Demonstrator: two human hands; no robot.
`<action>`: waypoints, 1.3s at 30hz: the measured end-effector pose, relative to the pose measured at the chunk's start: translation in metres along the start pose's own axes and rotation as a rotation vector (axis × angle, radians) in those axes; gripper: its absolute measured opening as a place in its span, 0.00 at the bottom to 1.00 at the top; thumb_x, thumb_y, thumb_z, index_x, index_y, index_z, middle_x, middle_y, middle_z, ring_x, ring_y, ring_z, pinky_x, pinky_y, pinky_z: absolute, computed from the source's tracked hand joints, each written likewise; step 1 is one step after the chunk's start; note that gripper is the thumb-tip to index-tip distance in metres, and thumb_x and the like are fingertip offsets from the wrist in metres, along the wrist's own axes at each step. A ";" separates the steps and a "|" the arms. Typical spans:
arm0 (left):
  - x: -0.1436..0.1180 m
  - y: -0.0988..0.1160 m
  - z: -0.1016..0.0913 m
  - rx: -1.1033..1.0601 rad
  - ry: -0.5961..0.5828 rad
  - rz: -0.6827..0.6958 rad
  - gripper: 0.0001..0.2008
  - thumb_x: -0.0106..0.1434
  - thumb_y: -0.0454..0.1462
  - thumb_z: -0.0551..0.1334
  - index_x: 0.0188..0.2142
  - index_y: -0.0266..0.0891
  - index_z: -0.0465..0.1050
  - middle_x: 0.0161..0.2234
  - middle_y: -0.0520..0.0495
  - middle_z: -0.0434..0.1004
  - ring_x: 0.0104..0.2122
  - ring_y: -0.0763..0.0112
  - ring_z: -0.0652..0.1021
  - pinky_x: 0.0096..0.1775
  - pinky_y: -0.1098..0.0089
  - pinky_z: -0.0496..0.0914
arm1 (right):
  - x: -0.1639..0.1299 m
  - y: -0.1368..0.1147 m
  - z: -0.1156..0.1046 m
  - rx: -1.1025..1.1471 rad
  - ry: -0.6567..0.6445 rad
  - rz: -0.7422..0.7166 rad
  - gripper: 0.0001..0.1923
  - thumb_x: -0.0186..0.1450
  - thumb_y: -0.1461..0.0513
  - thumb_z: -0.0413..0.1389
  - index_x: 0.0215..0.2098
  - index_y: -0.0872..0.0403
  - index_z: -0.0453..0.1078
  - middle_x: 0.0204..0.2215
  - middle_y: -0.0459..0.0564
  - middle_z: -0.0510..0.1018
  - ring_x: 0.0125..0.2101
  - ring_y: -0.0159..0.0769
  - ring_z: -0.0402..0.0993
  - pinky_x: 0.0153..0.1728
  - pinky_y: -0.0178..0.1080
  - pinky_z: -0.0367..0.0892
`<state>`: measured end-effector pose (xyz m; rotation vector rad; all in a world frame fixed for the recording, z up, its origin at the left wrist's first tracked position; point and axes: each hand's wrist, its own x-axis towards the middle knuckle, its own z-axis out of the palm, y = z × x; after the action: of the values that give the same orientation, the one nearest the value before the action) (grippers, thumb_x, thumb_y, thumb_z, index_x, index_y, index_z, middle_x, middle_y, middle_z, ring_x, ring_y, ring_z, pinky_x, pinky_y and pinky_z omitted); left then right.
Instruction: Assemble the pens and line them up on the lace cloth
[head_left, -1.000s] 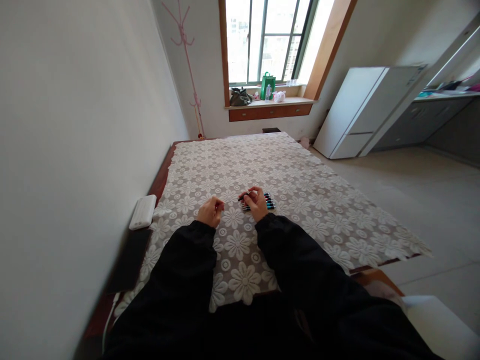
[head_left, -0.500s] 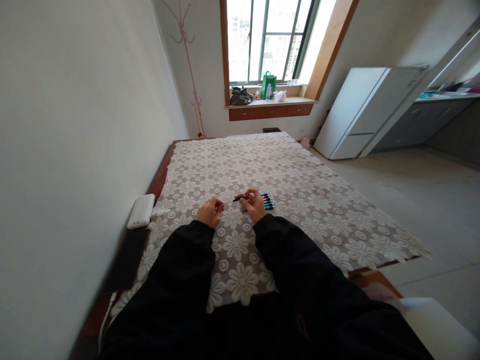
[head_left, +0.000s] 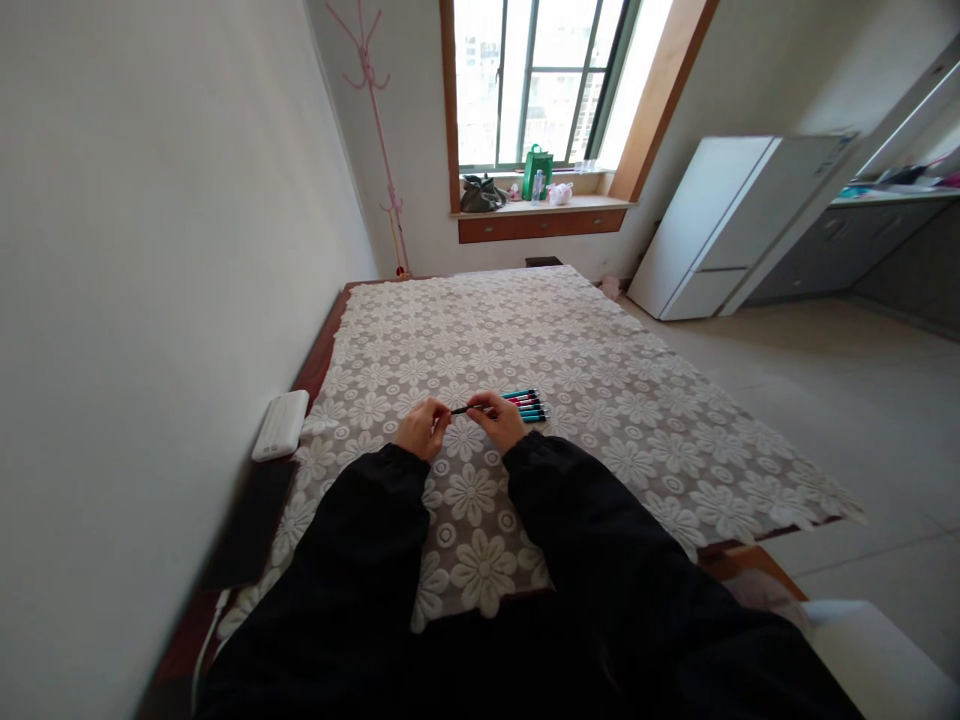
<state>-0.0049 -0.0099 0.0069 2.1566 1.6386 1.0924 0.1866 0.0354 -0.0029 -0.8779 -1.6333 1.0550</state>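
A thin dark pen (head_left: 459, 410) spans the gap between my two hands, just above the flowered tablecloth (head_left: 471, 490). My left hand (head_left: 423, 428) pinches its left end, the fingertips closed together. The other end is gripped by my right hand (head_left: 498, 420), whose fingers hide part of it. Right beside my right hand, several pens (head_left: 531, 406) with teal, red and black parts lie side by side on the cloth, partly covered by that hand.
At the table's left edge lie a white power bank (head_left: 281, 425) and a dark flat object (head_left: 249, 522) with a white cable (head_left: 204, 640). The wall (head_left: 187, 250) runs close along the left. A white box-like object (head_left: 870, 640) stands at the lower right.
My right hand has brought the dark pen left and slightly down to my left hand. My left fingers now pinch its end. More of the pens in the row show.
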 end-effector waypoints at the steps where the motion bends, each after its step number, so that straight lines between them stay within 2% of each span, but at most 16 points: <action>1: 0.000 0.000 0.000 -0.009 -0.006 0.001 0.04 0.66 0.38 0.57 0.36 0.42 0.68 0.32 0.46 0.77 0.31 0.65 0.77 0.37 0.65 0.71 | 0.000 0.000 0.000 -0.033 0.013 -0.001 0.11 0.59 0.55 0.61 0.36 0.52 0.73 0.29 0.46 0.79 0.27 0.32 0.71 0.30 0.35 0.65; 4: 0.000 0.002 0.001 -0.072 -0.043 0.029 0.06 0.66 0.36 0.56 0.42 0.42 0.67 0.36 0.45 0.80 0.35 0.64 0.78 0.41 0.63 0.73 | -0.001 0.001 0.000 -0.076 0.028 -0.010 0.12 0.59 0.54 0.61 0.36 0.53 0.74 0.26 0.45 0.76 0.24 0.31 0.67 0.26 0.34 0.62; 9: -0.001 0.006 0.001 -0.125 -0.077 0.115 0.18 0.63 0.29 0.53 0.52 0.42 0.63 0.44 0.43 0.81 0.47 0.62 0.78 0.51 0.59 0.71 | -0.002 0.001 0.000 -0.089 -0.014 -0.051 0.11 0.62 0.55 0.58 0.39 0.52 0.74 0.29 0.46 0.77 0.27 0.32 0.71 0.28 0.35 0.65; 20: 0.000 0.005 0.000 -0.095 -0.085 0.115 0.21 0.61 0.28 0.53 0.53 0.42 0.65 0.46 0.42 0.79 0.50 0.61 0.77 0.52 0.59 0.71 | -0.003 -0.004 0.002 -0.114 0.016 -0.052 0.08 0.61 0.57 0.58 0.36 0.52 0.69 0.29 0.45 0.76 0.28 0.33 0.72 0.29 0.35 0.66; 28: -0.001 0.001 0.003 -0.102 -0.077 0.110 0.21 0.62 0.28 0.52 0.54 0.43 0.64 0.47 0.42 0.79 0.49 0.62 0.78 0.52 0.58 0.72 | -0.002 -0.003 0.002 -0.132 -0.005 -0.036 0.08 0.61 0.56 0.57 0.37 0.52 0.69 0.27 0.44 0.75 0.25 0.32 0.69 0.26 0.34 0.63; 39: 0.000 0.002 0.003 -0.079 -0.091 0.120 0.22 0.62 0.26 0.52 0.54 0.44 0.63 0.48 0.44 0.80 0.52 0.62 0.76 0.53 0.58 0.71 | -0.001 0.002 0.002 -0.161 -0.005 -0.063 0.07 0.61 0.57 0.57 0.35 0.52 0.70 0.27 0.44 0.75 0.25 0.31 0.68 0.26 0.34 0.62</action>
<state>-0.0020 -0.0099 0.0060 2.2432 1.4202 1.0553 0.1854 0.0345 -0.0055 -0.9226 -1.7573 0.8930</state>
